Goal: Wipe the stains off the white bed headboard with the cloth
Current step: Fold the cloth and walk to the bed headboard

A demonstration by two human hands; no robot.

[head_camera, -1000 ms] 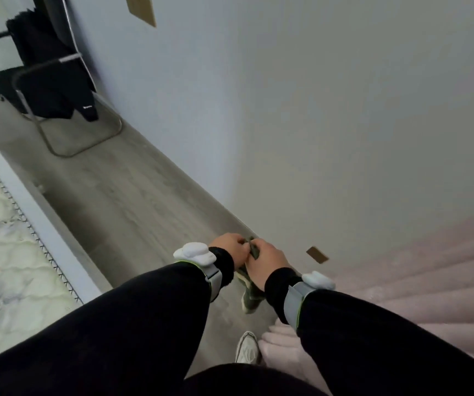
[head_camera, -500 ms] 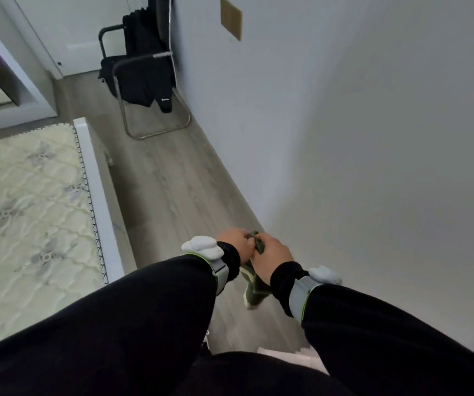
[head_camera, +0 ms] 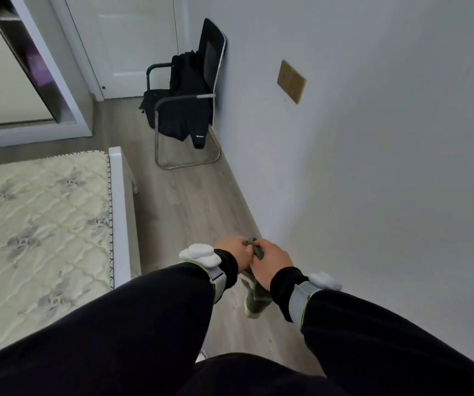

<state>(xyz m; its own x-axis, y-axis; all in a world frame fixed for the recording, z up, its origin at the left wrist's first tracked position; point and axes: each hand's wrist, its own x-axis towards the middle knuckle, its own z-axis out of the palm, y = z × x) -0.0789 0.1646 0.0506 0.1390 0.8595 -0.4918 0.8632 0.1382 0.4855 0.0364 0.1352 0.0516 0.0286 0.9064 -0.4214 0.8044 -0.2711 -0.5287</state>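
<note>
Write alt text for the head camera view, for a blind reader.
The left hand and right hand grip a green cloth between them above a wooden floor, beside a white wall. A bare mattress lies to the left; a chair draped with black clothing stands ahead.

Home bedroom: bare mattress on white bed frame, wardrobe.

Much of the cloth behind the hands
</note>
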